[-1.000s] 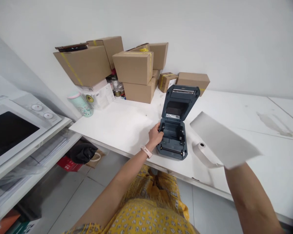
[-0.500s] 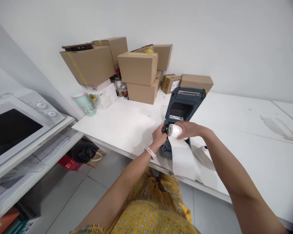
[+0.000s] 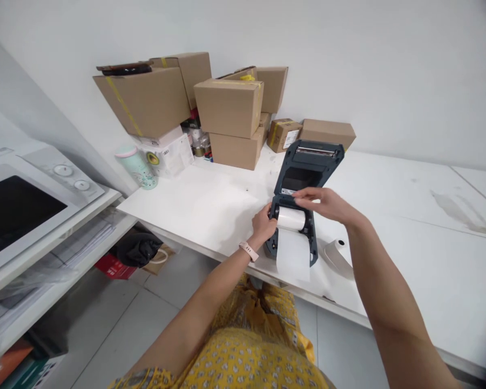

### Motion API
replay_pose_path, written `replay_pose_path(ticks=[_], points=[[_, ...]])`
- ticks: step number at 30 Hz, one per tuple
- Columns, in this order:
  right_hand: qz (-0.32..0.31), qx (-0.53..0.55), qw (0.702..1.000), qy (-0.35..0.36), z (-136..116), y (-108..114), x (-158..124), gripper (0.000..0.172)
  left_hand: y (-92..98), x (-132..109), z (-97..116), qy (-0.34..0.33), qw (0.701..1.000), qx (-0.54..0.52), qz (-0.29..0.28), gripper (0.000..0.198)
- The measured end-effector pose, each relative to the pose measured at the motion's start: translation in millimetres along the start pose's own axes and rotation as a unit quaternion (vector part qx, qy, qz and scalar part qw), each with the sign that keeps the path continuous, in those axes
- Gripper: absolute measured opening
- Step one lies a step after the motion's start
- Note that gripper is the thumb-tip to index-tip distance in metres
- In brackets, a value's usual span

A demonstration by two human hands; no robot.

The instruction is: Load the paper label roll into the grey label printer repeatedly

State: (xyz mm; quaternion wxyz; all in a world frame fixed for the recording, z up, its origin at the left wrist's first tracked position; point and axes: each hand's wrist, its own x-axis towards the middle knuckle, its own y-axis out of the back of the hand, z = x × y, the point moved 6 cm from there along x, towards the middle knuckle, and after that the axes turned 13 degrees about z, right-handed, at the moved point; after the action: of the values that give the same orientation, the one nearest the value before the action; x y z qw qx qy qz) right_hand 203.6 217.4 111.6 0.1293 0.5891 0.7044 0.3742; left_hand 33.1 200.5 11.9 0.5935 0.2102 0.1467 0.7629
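A dark label printer [image 3: 312, 249] stands on the white table with its lid [image 3: 310, 162] raised. Inside it lies a white paper roll [image 3: 291, 219], and its paper strip [image 3: 294, 256] runs out over the printer's front toward the table edge. My left hand [image 3: 264, 224] grips the printer's left side beside the roll, its fingers bent around the edge. Above the roll, near the lid's hinge, my right hand [image 3: 322, 204] is held with fingers stretched out and nothing in it.
A white curved object [image 3: 340, 258] sits right of the printer. Cardboard boxes [image 3: 229, 108] are stacked along the wall, with a mint tumbler [image 3: 137, 168] at the table's left. A microwave [image 3: 28, 200] stands on a shelf at far left.
The roll has gone from my right hand into the printer. My right hand has let go, opened and risen slightly. The paper strip now hangs straighter; my left hand stays at the printer's side.
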Motion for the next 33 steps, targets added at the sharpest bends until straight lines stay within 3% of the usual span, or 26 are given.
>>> replay_pose_path(ticks=[4,7,9,12,14,17,20,23,26,30,33], points=[[0.208,0.007,0.977,0.037,-20,42,-9,0.037,-0.2,-1,3,-0.033,0.999,-0.004,-0.007,0.076],[0.378,-0.049,0.919,0.098,-32,74,-2,0.039,0.8,-7,14,-0.134,0.991,0.013,-0.011,0.081],[0.439,-0.083,0.889,0.097,-32,93,14,0.040,0.2,-16,21,-0.197,0.979,0.038,-0.034,0.072],[0.423,-0.086,0.900,0.066,-28,108,52,0.048,6.8,-36,28,-0.258,0.962,0.072,-0.044,0.057],[0.362,-0.050,0.930,0.026,-22,107,74,0.057,15.9,-56,32,-0.295,0.951,0.077,-0.043,0.051],[0.276,0.023,0.961,-0.029,-18,97,85,0.069,25.9,-94,36,-0.346,0.931,0.063,-0.100,0.046],[0.258,0.047,0.965,-0.018,-28,90,68,0.072,31.7,-125,33,-0.408,0.898,0.068,-0.149,0.053],[0.275,0.024,0.960,0.035,-44,85,38,0.067,30.0,-136,26,-0.453,0.874,0.085,-0.153,0.060],[0.289,-0.022,0.952,0.098,-55,77,11,0.063,26.9,-129,23,-0.463,0.880,0.051,-0.097,0.038],[0.302,-0.059,0.940,0.149,-58,65,-11,0.057,30.9,-118,25,-0.462,0.887,-0.027,-0.002,0.036],[0.312,-0.075,0.932,0.167,-57,61,-17,0.053,36.1,-119,28,-0.492,0.869,-0.045,0.015,0.036]])
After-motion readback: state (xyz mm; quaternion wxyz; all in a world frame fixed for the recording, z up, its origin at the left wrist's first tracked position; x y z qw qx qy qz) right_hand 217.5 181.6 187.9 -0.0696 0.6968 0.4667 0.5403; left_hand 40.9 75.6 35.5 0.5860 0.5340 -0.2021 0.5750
